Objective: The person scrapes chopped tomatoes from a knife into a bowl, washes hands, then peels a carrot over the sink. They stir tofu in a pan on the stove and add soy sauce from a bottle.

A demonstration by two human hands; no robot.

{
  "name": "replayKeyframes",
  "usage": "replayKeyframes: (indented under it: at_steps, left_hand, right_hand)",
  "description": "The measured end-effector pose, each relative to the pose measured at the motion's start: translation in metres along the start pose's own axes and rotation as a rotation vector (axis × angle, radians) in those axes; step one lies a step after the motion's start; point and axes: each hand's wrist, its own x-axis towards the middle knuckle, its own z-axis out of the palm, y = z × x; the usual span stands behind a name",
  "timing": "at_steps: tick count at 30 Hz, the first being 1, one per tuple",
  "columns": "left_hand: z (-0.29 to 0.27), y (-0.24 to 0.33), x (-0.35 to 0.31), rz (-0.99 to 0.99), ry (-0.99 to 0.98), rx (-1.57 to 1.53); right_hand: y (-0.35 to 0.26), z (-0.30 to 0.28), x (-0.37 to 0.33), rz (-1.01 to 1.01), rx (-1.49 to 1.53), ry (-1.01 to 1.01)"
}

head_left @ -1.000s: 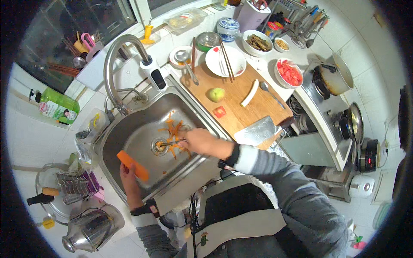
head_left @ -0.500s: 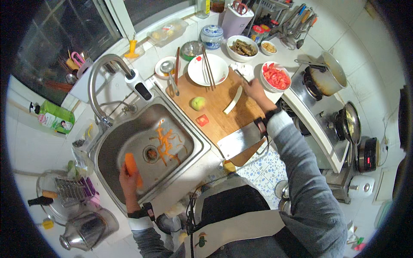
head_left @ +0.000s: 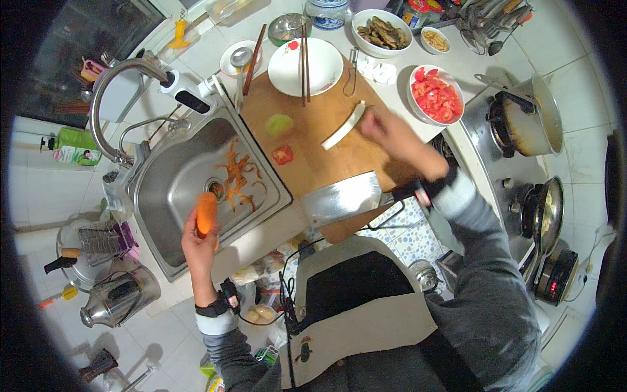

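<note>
A peeled orange carrot (head_left: 207,210) stands up from my left hand (head_left: 198,243), whose fingers are wrapped around it over the sink's near edge. My right hand (head_left: 392,134) is over the right side of the wooden cutting board (head_left: 313,163), beside a long white vegetable strip (head_left: 343,127). Motion blurs its fingers, which look curled. What seems to be a metal peeler (head_left: 351,73) lies at the board's far edge, apart from that hand. A cleaver (head_left: 343,199) rests across the near part of the board. Left of the strip are a pale green rounded piece (head_left: 279,125) and a red piece (head_left: 282,155).
Orange peelings (head_left: 238,173) lie in the steel sink (head_left: 157,202), under a curved faucet (head_left: 98,85). A white bowl (head_left: 284,68) with chopsticks (head_left: 305,62) stands at the board's back. Cut tomatoes fill another bowl (head_left: 450,118). A pot (head_left: 539,121) and pan (head_left: 550,215) are on the stove, right.
My right hand has moved toward me, away from the peeler, which now lies free. My left hand has raised and turned the carrot. The view has shifted.
</note>
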Motion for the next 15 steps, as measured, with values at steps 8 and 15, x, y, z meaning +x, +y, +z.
replayKeyframes:
  at_steps: [8, 15]
  left_hand:
    - [0.074, 0.058, 0.021, 0.288, -0.235, 0.218]
    - [0.099, 0.061, 0.035, 0.311, -0.379, 0.355]
  right_hand:
    - [0.021, 0.009, -0.132, -0.194, -0.49, -0.198]
    - [0.006, 0.006, -0.173, -0.098, -0.438, -0.187]
